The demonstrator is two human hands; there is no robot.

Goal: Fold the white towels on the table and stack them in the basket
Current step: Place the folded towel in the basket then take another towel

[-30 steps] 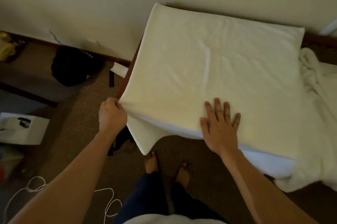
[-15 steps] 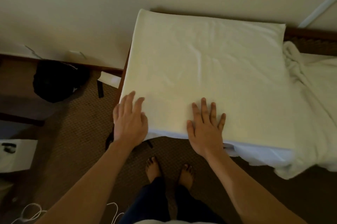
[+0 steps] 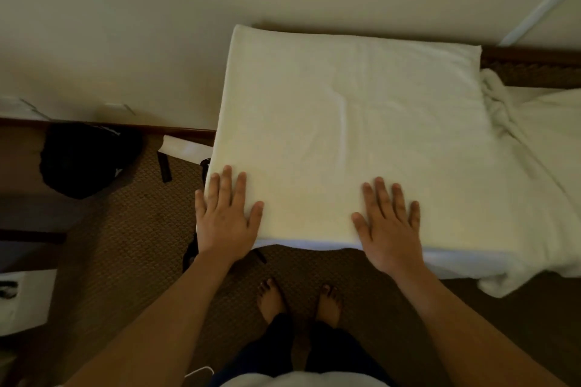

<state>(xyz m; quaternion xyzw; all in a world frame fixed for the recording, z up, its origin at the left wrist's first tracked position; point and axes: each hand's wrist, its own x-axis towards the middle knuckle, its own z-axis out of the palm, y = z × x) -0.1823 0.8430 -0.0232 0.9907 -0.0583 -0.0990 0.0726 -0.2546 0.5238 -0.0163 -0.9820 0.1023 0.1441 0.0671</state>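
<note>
Head view: folded towel lies flat.
Left hand: fingers straight, pressing its near-left corner.
Right hand: fingers spread, pressing its near edge.

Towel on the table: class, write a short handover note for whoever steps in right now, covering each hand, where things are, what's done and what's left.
Left hand: open, flat on the folded towel's near left corner.
Right hand: open, flat on its near edge.
The folded towel lies spread on the table, doubled over, layers showing along the front. A crumpled towel lies to its right, unfolded.
Done: at least one fold.
Left: fold it smaller, fold the other, stack both in the basket, which is not in view.
</note>
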